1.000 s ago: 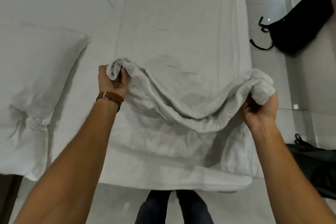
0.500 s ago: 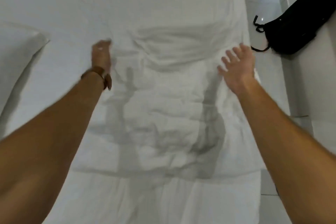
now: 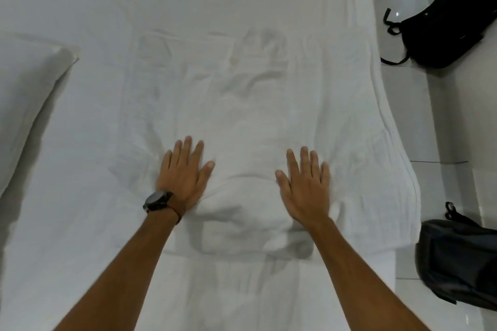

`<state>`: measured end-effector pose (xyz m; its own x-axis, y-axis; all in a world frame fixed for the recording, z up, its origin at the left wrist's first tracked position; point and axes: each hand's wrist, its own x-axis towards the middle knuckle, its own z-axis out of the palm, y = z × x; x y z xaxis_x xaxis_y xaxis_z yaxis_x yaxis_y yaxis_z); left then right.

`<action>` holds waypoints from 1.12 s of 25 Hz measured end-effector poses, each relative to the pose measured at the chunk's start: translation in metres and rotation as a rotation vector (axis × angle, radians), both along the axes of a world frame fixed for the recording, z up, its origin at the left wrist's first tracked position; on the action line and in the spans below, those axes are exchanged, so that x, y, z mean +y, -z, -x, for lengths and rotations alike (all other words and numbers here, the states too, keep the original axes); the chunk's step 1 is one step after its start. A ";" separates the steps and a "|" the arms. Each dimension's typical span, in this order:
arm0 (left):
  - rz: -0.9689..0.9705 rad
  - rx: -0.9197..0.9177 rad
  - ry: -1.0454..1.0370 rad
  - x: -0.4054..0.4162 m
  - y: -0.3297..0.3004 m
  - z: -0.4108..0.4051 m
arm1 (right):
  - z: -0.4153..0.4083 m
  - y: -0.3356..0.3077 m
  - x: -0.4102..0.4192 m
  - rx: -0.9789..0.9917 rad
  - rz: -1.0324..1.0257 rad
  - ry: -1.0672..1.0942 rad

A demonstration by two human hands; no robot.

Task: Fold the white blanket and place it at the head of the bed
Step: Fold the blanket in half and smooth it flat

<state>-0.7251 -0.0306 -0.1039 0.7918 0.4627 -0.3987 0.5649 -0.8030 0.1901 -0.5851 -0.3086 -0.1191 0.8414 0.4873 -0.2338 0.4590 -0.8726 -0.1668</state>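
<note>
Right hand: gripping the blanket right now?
No. The right hand lies flat, fingers spread, palm down on the white blanket, as does the left hand.

We see the bed (image 3: 80, 223) with white sheet | the folded blanket (image 3: 242, 121) lies wrinkled on it | a pillow (image 3: 24, 105) on its left | two dark bags (image 3: 443, 27) on floor (image 3: 403, 105).

Both bare forearms extend forward toward twelve o'clock. Left hand (image 3: 183, 172), dark round wristwatch (image 3: 156, 201) at the wrist, lies flat, palm down, fingers spread. Right hand (image 3: 306, 185) likewise flat, fingers extended.
</note>
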 end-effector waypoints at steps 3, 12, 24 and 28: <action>-0.034 -0.029 -0.010 -0.018 0.005 0.040 | 0.020 -0.001 -0.013 -0.031 0.040 0.015; 0.035 -0.080 -0.449 -0.098 0.016 0.141 | 0.108 -0.001 -0.062 -0.108 0.027 0.049; 0.177 -0.399 -1.029 0.007 -0.014 0.156 | 0.060 -0.028 -0.146 -0.260 -0.299 0.813; 0.212 -0.342 -0.960 0.012 -0.008 0.166 | 0.052 -0.020 -0.159 -0.230 -0.318 0.757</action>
